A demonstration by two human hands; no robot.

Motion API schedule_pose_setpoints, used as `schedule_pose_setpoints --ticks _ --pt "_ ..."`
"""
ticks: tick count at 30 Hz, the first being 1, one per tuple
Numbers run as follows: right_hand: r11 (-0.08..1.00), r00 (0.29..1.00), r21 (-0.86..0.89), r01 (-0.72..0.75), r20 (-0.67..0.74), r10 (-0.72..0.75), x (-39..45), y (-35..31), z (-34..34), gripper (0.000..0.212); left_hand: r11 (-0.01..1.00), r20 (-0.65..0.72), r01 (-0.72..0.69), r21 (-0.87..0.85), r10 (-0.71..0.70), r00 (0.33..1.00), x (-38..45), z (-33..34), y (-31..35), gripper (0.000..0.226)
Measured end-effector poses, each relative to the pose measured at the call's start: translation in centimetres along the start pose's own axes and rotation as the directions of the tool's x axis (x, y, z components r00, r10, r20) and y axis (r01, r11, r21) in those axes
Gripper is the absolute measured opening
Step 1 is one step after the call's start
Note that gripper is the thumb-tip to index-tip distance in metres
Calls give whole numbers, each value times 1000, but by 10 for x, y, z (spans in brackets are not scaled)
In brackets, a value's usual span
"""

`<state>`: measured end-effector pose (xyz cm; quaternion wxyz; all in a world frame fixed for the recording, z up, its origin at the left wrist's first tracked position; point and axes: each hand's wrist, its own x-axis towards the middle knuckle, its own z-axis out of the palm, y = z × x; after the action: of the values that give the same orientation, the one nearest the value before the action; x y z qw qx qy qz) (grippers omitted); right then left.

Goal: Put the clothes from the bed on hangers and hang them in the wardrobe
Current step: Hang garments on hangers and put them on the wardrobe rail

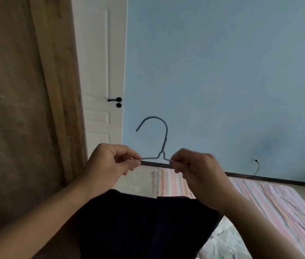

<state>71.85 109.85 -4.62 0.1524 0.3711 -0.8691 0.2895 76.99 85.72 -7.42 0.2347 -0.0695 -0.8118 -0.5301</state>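
We hold a wire hanger (162, 144) upright above the bed (260, 199), left hand (110, 161) and right hand (194, 169) pinching its shoulders. A dark garment (148, 221) hangs beneath it, seemingly threaded on; hanging it in the wardrobe (26, 109) remains.

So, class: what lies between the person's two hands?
In the head view, the hanger's neck and the inner ends of its wire arms span the gap between the left hand and the right hand; each pinches one arm.

Striped-sheeted bed (271, 200), crumpled at front
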Motion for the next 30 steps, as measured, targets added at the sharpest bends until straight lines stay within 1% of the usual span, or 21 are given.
schedule_pose_setpoints --ticks 2,5,10,14,17,19,23,27,30 --pt "996 996 -16 89 3 -89 11 -15 9 11 999 -51 -4 44 6 999 -10 -18 5 20" --pt "987 987 33 160 10 -160 27 -38 22 11 995 -109 -17 96 28 994 -26 -49 11 16" --pt "961 973 174 216 45 -227 48 -86 48 11 985 -198 17 172 18 980 -59 -106 19 16" --pt "926 953 273 259 85 -292 64 -129 70 12 980 -279 61 191 -6 960 -88 -151 28 16" --pt "889 936 371 269 119 -333 75 -161 88 12 978 -351 88 190 -16 936 -111 -182 35 15" --pt "852 925 441 281 110 -362 80 -182 100 13 976 -398 112 185 -29 917 -127 -202 40 16" --pt "802 881 456 386 74 -466 83 -225 121 15 963 -456 142 227 -23 890 -158 -241 48 15" --pt "760 837 471 448 78 -541 86 -264 142 19 950 -511 178 258 -22 859 -188 -273 55 16" --pt "718 811 519 463 80 -580 91 -295 158 15 942 -578 213 258 -26 815 -210 -295 60 17"
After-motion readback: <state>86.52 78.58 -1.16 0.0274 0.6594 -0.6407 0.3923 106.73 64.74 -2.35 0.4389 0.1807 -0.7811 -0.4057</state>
